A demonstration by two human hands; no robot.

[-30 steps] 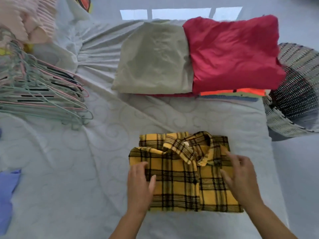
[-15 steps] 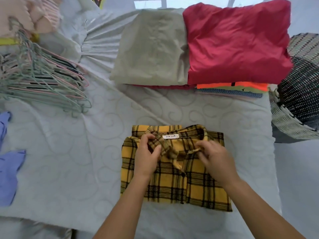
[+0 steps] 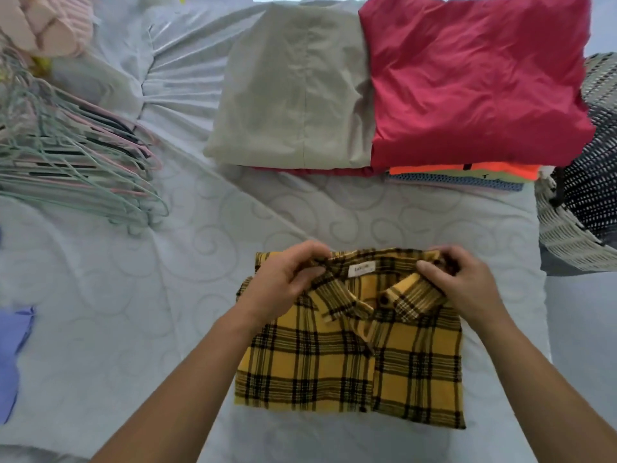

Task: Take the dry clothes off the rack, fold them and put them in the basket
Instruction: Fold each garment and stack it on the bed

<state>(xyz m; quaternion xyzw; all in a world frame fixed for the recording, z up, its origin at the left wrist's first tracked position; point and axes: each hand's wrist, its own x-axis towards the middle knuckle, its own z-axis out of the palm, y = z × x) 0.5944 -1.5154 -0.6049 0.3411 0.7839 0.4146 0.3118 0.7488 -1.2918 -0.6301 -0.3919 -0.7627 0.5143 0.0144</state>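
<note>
A folded yellow-and-black plaid shirt (image 3: 350,365) lies on the pale bed sheet (image 3: 167,295) in front of me, collar at the far edge. My left hand (image 3: 287,279) pinches the left side of the collar. On the collar's right side, my right hand (image 3: 464,282) pinches the fabric. Behind it sit stacks of folded clothes: a beige garment (image 3: 290,88) and a red one (image 3: 467,78) on top of orange and blue pieces (image 3: 464,175). A woven basket (image 3: 574,228) stands at the right edge of the bed.
A pile of green and pink hangers (image 3: 70,162) lies at the left. A blue garment (image 3: 13,345) sits at the left edge, and pink cloth (image 3: 46,25) at the top left corner.
Both hands went from resting flat on the shirt's front to its collar, and have now spread apart along the collar, each pinching one side. The view has shifted closer.
</note>
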